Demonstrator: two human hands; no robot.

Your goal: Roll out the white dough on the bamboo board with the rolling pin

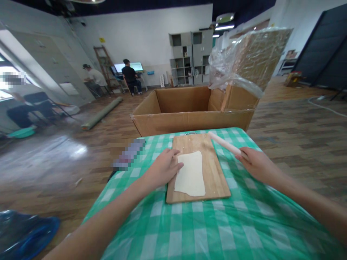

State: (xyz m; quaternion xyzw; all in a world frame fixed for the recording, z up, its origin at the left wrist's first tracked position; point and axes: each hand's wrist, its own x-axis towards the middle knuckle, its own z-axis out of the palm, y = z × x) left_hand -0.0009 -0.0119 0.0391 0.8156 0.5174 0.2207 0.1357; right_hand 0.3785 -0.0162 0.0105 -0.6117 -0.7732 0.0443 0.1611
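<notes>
A flat, roughly rectangular sheet of dough (190, 175) lies on a wooden cutting board (217, 177). My left hand (164, 168) is at the left edge of the board, its thumb over the dough's left edge and its fingers apart. Whether the thumb presses on the dough or only hovers, I cannot tell. To the right of the board, my right hand (255, 162) is closed around one end of a pale rolling pin (223, 142). The pin slants up and left, its far end near the board's top right corner.
A green checked cloth (173, 231) covers the table. At its left edge lies a blurred-out phone-like object (129, 154). Beyond the table stands an open cardboard box (187, 121) with plastic-wrapped cardboard (260, 57). A rolled mat (103, 112) lies on the floor; several people sit farther back.
</notes>
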